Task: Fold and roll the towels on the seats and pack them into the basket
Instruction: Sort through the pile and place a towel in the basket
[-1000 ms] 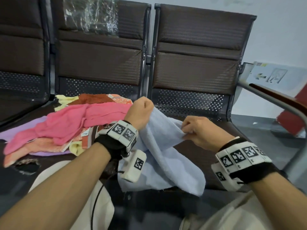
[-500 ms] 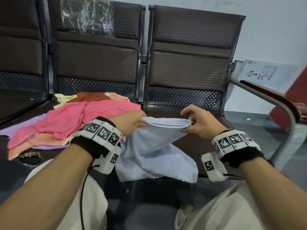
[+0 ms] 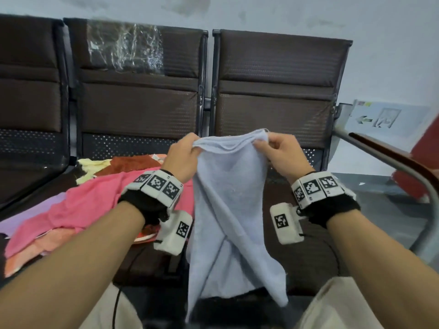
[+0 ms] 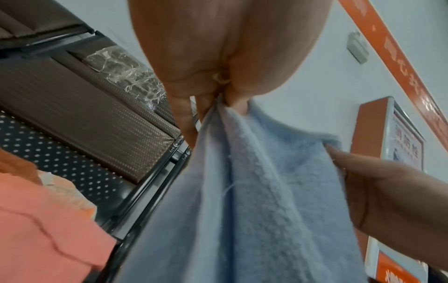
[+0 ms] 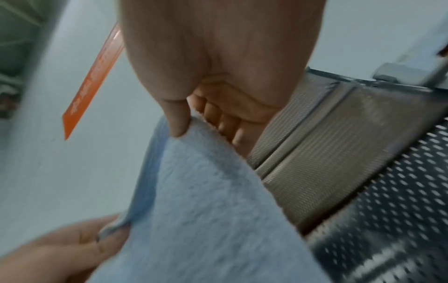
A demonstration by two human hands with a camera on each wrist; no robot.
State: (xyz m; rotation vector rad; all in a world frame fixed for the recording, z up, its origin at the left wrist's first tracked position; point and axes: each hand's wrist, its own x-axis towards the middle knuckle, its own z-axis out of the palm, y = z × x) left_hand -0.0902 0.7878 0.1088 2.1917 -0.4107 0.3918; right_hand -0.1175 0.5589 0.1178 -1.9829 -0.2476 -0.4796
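on our left, a heap of pink, orange, rust and pale yellow towels (image 3: 78, 205) lies on a dark brown seat (image 3: 140, 108) that has clear plastic film taped to its backrest. our left hand (image 3: 183, 157) and right hand (image 3: 282, 153) each pinch a top corner of the light blue towel (image 3: 228, 210), which hangs between them above the next seat. an orange wall banner (image 4: 387, 57) carries blurred, unreadable writing; the wall is pale.
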